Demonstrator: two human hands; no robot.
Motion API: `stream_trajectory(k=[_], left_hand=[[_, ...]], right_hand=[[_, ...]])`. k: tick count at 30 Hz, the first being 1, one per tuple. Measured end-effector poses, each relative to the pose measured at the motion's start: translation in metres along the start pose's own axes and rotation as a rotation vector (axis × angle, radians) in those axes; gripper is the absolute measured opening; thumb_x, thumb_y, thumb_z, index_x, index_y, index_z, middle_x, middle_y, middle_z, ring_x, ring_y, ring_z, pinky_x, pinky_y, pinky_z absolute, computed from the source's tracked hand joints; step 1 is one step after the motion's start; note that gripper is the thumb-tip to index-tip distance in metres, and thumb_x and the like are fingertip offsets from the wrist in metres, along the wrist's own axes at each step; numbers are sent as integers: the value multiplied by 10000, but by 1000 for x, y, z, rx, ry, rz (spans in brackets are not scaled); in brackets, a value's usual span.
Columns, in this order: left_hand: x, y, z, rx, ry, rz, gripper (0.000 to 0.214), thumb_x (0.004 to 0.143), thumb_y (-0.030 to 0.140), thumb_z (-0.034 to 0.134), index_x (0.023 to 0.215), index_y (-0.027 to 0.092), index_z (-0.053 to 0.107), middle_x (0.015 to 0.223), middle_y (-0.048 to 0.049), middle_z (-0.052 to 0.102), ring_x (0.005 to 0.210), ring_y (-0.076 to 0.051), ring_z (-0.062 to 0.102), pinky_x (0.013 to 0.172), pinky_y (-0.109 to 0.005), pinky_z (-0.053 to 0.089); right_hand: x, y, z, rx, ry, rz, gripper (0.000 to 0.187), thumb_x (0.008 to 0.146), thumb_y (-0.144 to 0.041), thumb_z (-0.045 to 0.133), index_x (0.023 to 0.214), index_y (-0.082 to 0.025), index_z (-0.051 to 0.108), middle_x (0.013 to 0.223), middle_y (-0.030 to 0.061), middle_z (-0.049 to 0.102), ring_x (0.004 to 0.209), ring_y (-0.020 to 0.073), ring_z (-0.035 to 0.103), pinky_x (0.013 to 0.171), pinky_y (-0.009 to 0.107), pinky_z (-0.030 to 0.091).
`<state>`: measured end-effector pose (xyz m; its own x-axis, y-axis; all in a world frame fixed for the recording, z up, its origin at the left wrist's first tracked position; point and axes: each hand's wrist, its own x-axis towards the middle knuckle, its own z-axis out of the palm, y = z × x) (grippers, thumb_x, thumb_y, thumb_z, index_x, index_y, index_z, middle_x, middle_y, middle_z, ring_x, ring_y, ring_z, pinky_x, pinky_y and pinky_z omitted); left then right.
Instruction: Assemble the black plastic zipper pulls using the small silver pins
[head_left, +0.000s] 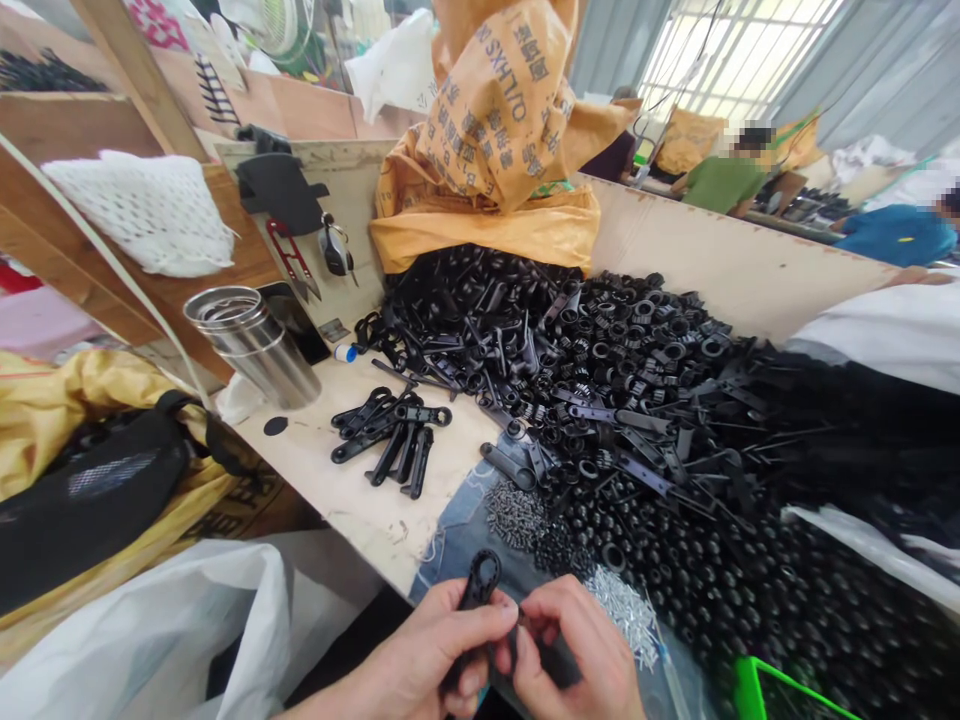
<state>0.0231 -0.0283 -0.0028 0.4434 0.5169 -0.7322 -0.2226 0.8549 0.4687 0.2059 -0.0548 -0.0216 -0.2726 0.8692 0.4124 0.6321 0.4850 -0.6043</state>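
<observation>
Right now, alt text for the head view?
A person's left hand holds a black ring-ended part, the right hand close beside it. Heaped black parts cover much of a bench before an orange sack; a metal tumbler stands left.

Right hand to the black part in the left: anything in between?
Only the left thumb: it lies across the black part in the left hand, its tip close to the right hand. Nothing else visible stands between; whether the right hand pinches a small piece is unclear.
</observation>
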Motion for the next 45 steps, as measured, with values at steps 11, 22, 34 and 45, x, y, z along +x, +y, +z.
stream_trajectory(k=[11, 22, 34, 45], left_hand=[[-24, 14, 0, 26, -125, -18, 297, 621, 328, 656, 877, 187, 602, 693, 19, 569, 529, -89, 408, 515, -257, 209], [-12, -11, -21, 449, -119, 164, 385, 888, 331, 557, 1247, 193, 548, 679, 53, 537, 603, -123, 467, 587, -238, 364], [6, -25, -22, 529, 11, 288, 73, 941, 274, 512, 988, 232, 475, 691, 74, 570, 431, -45, 449, 414, -165, 279], [5, -24, -17, 578, 22, 313, 73, 949, 281, 505, 952, 243, 443, 655, 86, 556, 388, -48, 428, 383, -165, 279]], right_hand=[[12, -6, -7, -23, 15, -99, 113, 901, -101, 544, 914, -213, 551, 723, -14, 589, 591, 109, 597, 529, 202, 485], [15, -11, -2, -106, -59, -176, 145, 902, -85, 505, 947, -214, 556, 758, 18, 618, 657, 146, 653, 564, 221, 533], [-2, -3, 16, -124, -7, -200, 127, 949, -88, 561, 1031, -177, 598, 765, 28, 653, 623, 141, 651, 578, 231, 539], [-18, 0, 24, -181, 7, -192, 171, 988, -96, 547, 1114, -148, 650, 772, 34, 689, 644, 136, 694, 659, 209, 574]])
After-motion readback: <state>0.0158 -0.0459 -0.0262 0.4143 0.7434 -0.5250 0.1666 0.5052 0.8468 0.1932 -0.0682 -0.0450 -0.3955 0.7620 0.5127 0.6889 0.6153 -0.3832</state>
